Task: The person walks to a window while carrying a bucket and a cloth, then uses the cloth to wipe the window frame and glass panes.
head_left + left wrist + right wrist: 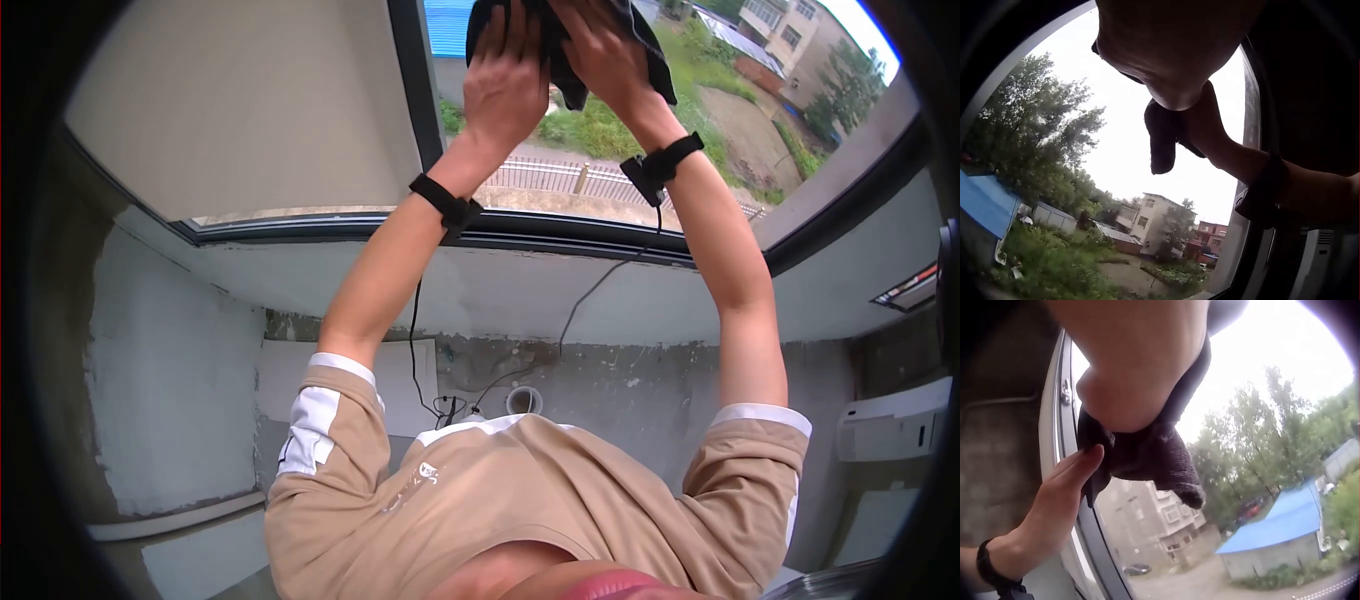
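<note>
A dark cloth [655, 62] lies against the upper part of a window pane [720, 150], under both hands. The left hand [505, 95] presses on the cloth's left side with its fingers straight and pointing up. Beside it, the right hand [610, 65] rests on the cloth's middle and right part, fingers extended. Folds of the cloth [1179, 469] hang below the right hand [1135, 381] in the right wrist view. In the left wrist view a cloth end [1163, 140] dangles near the right hand [1200, 122]; the left hand's fingers are hidden there.
The dark window frame [560, 235] runs below the hands, with a beige panel [250, 110] at the left. Black cables [590, 290] hang from the wrist straps. A round container [524, 401] stands on the floor near a white board [400, 365].
</note>
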A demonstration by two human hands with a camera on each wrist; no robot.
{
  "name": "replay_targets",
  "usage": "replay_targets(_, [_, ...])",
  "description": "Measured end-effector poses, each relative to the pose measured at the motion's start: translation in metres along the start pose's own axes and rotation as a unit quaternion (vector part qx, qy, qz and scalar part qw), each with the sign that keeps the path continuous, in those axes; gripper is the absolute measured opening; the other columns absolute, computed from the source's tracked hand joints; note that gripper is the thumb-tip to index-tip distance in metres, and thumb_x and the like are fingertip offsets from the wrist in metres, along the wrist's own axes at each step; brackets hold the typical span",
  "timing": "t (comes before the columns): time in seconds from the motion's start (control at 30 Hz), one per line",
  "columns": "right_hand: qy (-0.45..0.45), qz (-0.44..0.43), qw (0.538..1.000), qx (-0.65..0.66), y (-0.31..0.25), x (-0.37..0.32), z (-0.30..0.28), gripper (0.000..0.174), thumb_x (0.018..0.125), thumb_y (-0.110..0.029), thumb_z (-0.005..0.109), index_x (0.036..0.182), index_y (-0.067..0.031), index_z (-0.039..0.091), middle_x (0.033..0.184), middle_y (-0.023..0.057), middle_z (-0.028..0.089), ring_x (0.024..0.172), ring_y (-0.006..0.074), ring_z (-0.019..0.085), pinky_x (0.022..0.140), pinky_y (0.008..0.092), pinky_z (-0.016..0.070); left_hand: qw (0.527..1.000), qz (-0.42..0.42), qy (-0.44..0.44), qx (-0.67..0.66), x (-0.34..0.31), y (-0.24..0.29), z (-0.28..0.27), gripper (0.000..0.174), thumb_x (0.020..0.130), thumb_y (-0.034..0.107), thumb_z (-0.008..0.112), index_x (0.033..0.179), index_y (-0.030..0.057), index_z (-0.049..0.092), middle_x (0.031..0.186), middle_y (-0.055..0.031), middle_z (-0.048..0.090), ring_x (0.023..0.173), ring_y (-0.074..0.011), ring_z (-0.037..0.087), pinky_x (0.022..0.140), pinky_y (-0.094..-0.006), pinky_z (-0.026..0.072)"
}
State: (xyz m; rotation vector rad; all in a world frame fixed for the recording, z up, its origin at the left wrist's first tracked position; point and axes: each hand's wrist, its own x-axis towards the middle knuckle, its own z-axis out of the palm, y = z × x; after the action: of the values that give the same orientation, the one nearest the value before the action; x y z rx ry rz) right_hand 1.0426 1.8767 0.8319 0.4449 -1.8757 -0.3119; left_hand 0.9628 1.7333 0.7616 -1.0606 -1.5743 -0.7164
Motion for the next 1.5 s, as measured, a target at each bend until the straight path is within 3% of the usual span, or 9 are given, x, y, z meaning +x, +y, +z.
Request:
replay_targets(0.17, [0.058,0.038,0.998,0.004,-0.018,-0.020,0.013,0.061,0.080,0.008,0.061,0.140,-0.0032,0.059,0.145,0.0148,0.060,0.137,0.0290,0.056,0.107,0.0361,0.0520,0.999,-0.006,-0.005,-0.050,-0.011,-0.002,0.000,0.049,0.094,0.013,0.057,0.138,-0.0078,0.057,0.150,-0.0299,0.050,0.143,-0.0436,0.045,0.118,-0.0488,0.0381])
replay_targets(0.47, [-0.159,0.087,0.983,0.021,-0.088,-0.140,0.025,0.048,0.089,0.001,0.058,0.137,-0.0007,0.061,0.143,0.0160,0.062,0.136,0.0283,0.057,0.114,0.0409,0.0458,0.984,-0.066,-0.144,-0.083,-0.156,0.029,0.014,0.055,0.086,0.007,0.058,0.138,-0.0099,0.055,0.147,-0.0289,0.051,0.139,-0.0426,0.047,0.117,-0.0500,0.0378])
replay_targets(0.67, [-0.039,0.026,0.998,-0.040,-0.037,-0.046,0.016,0.049,0.088,0.006,0.053,0.136,-0.0023,0.062,0.142,0.0172,0.062,0.134,0.0299,0.059,0.105,0.0374,0.0538,0.999,-0.011,-0.044,-0.007,-0.059,0.002,0.017,0.052,0.086,0.010,0.059,0.135,-0.0073,0.059,0.147,-0.0249,0.053,0.141,-0.0413,0.045,0.118,-0.0524,0.0342])
replay_targets(0.73, [-0.042,0.027,0.998,-0.037,-0.030,0.009,-0.011,0.057,0.078,0.006,0.060,0.136,0.0068,0.059,0.147,0.0258,0.054,0.145,0.0374,0.046,0.121,0.0444,0.0371,1.000,0.015,-0.008,0.010,-0.012,-0.011,0.004,0.054,0.085,0.011,0.060,0.136,-0.0074,0.059,0.145,-0.0231,0.056,0.141,-0.0388,0.047,0.117,-0.0496,0.0376])
replay_targets(0.87, [-0.034,0.029,0.999,-0.028,-0.020,0.025,-0.009,0.054,0.081,0.005,0.057,0.135,0.0074,0.058,0.145,0.0255,0.057,0.144,0.0375,0.046,0.120,0.0469,0.0363,0.999,0.025,-0.023,-0.005,0.018,-0.016,-0.014,0.050,0.093,0.008,0.052,0.141,-0.0088,0.055,0.150,-0.0292,0.050,0.144,-0.0445,0.043,0.120,-0.0508,0.0349])
replay_targets(1.0, [-0.010,0.085,0.996,-0.016,-0.055,-0.025,0.006,0.047,0.088,0.005,0.054,0.134,-0.0021,0.063,0.141,0.0164,0.063,0.134,0.0305,0.058,0.107,0.0380,0.0524,1.000,-0.003,-0.008,0.001,-0.034,-0.008,0.005,0.051,0.088,0.011,0.061,0.136,-0.0063,0.059,0.147,-0.0242,0.055,0.142,-0.0395,0.047,0.117,-0.0489,0.0377])
replay_targets(1.2, [-0.109,0.145,0.983,0.004,-0.117,-0.140,0.044,0.047,0.086,0.004,0.056,0.133,-0.0020,0.062,0.139,0.0161,0.064,0.137,0.0334,0.055,0.108,0.0409,0.0499,0.980,-0.084,-0.137,-0.113,-0.163,0.022,0.014,0.046,0.090,0.003,0.055,0.133,-0.0119,0.058,0.144,-0.0293,0.056,0.139,-0.0450,0.048,0.115,-0.0500,0.0406])
replay_targets(1.4, [-0.111,0.330,0.906,0.242,-0.178,-0.212,0.026,0.055,0.084,0.005,0.054,0.139,-0.0032,0.058,0.134,0.0220,0.065,0.130,0.0382,0.059,0.106,0.0439,0.0500,0.835,-0.269,-0.198,-0.437,-0.252,0.040,-0.013,0.048,0.094,0.005,0.050,0.140,-0.0093,0.054,0.148,-0.0290,0.054,0.141,-0.0410,0.050,0.119,-0.0432,0.0382])
replay_targets(1.5, [-0.171,0.536,0.724,0.399,-0.222,-0.269,0.003,0.053,0.088,0.006,0.047,0.139,-0.0010,0.057,0.127,0.0200,0.068,0.121,0.0260,0.064,0.107,0.0350,0.0464,0.757,-0.323,-0.300,-0.483,-0.293,0.065,-0.047,0.045,0.098,0.011,0.055,0.140,-0.0048,0.058,0.142,-0.0253,0.060,0.137,-0.0378,0.056,0.116,-0.0405,0.0419])
